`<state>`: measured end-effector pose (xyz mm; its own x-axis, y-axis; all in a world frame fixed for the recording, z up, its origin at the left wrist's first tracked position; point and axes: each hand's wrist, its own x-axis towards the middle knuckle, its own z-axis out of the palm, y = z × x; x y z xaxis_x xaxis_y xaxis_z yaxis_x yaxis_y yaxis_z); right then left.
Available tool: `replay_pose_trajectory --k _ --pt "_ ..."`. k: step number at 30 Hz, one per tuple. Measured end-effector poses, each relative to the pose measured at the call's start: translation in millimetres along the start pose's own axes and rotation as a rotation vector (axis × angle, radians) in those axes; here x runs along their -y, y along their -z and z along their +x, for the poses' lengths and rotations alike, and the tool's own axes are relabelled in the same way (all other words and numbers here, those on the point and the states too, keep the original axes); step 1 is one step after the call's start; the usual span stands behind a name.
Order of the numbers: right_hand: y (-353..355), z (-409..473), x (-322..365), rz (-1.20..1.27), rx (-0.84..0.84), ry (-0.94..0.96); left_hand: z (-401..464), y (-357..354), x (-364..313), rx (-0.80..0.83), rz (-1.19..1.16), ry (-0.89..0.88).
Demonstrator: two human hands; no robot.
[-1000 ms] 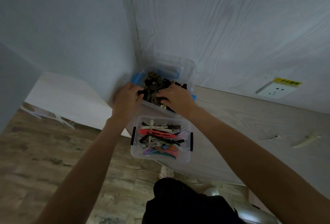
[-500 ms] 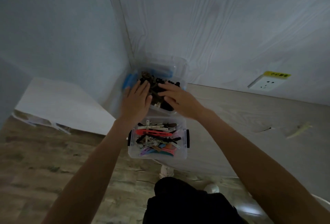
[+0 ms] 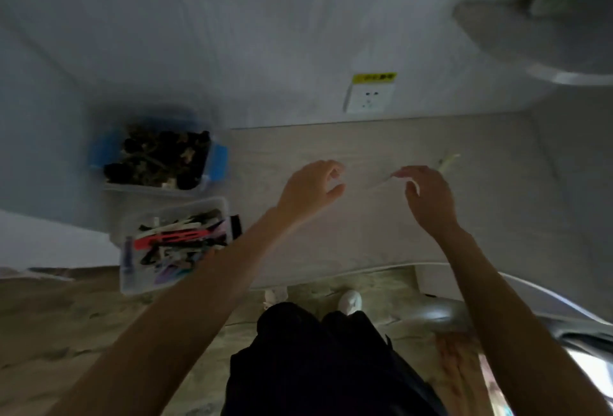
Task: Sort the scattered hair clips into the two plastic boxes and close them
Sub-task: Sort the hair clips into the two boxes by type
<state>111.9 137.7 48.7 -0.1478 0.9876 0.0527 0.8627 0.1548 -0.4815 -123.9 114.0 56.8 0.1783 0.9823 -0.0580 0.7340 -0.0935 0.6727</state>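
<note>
1. Both plastic boxes stood lidless at the left end of the table (image 3: 365, 236): the far box (image 3: 159, 158), with blue latches, held a heap of dark clips, and the near box (image 3: 172, 243) held long clips in red, white and purple. No lids could be made out.
2. Most sorting looked done. Two pale clips remained on the table: one thin clip (image 3: 381, 183) between the hands and another pale clip (image 3: 447, 162) just beyond the right hand.
3. The left hand (image 3: 310, 190) hovered half-curled, holding nothing.
4. The right hand (image 3: 428, 197) reached down with fingers loosely apart at the thin clip; blur hid whether it had pinched it.
5. Left to do, in my judgement: box both clips, then close both boxes.
6. A wall socket (image 3: 370, 99) carried a yellow label (image 3: 374, 77); its writing was unreadable.
</note>
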Motion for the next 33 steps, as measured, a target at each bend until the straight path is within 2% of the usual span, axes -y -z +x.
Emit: replay_pose_trajectory --k 3,6,9,14,17,19,24,27,33 --pt "10 12 -52 -0.081 0.033 -0.05 30 -42 -26 0.086 0.048 0.057" --pt "13 27 -87 -0.138 0.108 0.044 56 -76 -51 0.113 0.185 0.137" --pt "15 42 -108 -0.206 0.23 0.038 69 -96 -61 0.138 0.307 0.179" --pt "2 39 -127 -0.275 0.168 0.134 66 -107 -52 0.106 0.317 0.195" --pt "10 32 -118 -0.401 0.165 0.202 64 -106 -49 0.1 0.306 0.19" --pt "20 31 -123 -0.461 0.15 0.183 66 -106 -48 0.104 0.294 0.185" --pt "40 45 -171 -0.368 0.107 -0.097 69 -111 -45 0.081 0.279 0.189" --pt "41 64 -191 -0.21 0.193 -0.211 67 -115 -41 0.041 0.249 0.206" --pt "12 40 -143 -0.067 0.214 -0.092 59 -118 -41 0.016 0.211 0.215"
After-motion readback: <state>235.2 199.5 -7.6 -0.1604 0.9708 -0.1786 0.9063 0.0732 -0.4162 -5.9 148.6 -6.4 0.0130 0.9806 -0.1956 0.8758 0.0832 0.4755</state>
